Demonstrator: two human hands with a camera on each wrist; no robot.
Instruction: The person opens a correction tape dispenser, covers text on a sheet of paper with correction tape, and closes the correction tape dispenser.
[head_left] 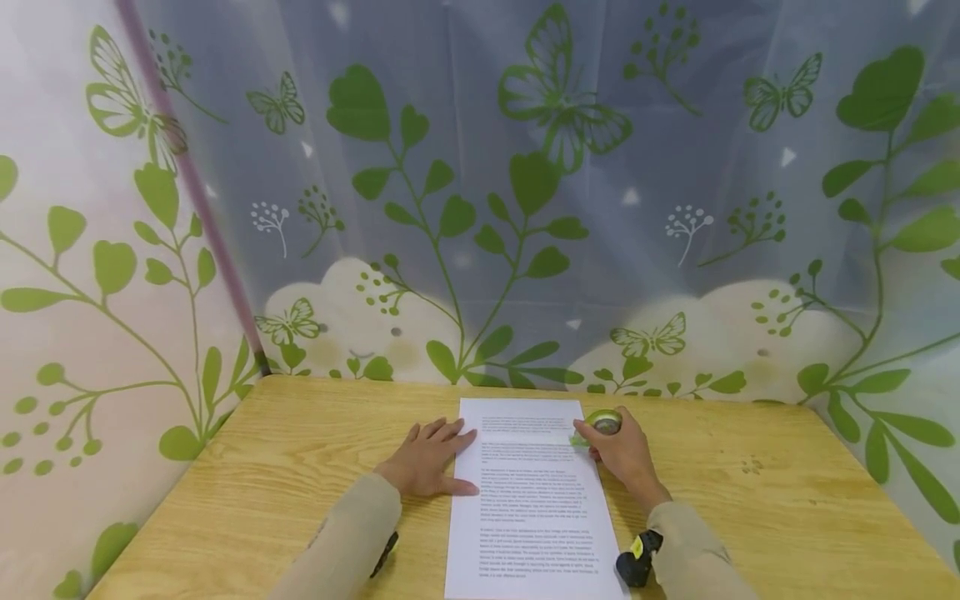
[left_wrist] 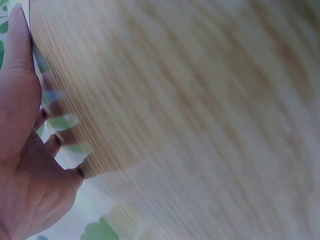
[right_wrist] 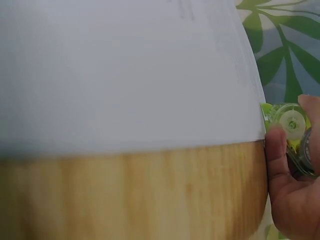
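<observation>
A white sheet of paper (head_left: pixel 525 517) printed with several blocks of text lies on the wooden table. My left hand (head_left: pixel 429 458) rests flat with spread fingers at the sheet's left edge, the thumb and fingertips on the paper. My right hand (head_left: pixel 626 454) grips a green, see-through correction tape dispenser (head_left: pixel 606 422) at the sheet's upper right edge. Its tip is right at the end of a printed line. In the right wrist view the dispenser (right_wrist: pixel 292 125) shows its round spools between thumb and fingers. The left wrist view shows the left hand (left_wrist: pixel 30 165) against the tabletop.
The wooden table (head_left: pixel 300 467) reaches back to a hanging curtain (head_left: pixel 480 208) with green leaves and butterflies. A second patterned curtain (head_left: pixel 67 333) hangs along the left side. A dark wrist camera (head_left: pixel 636 565) sits by the right sleeve, beside the paper.
</observation>
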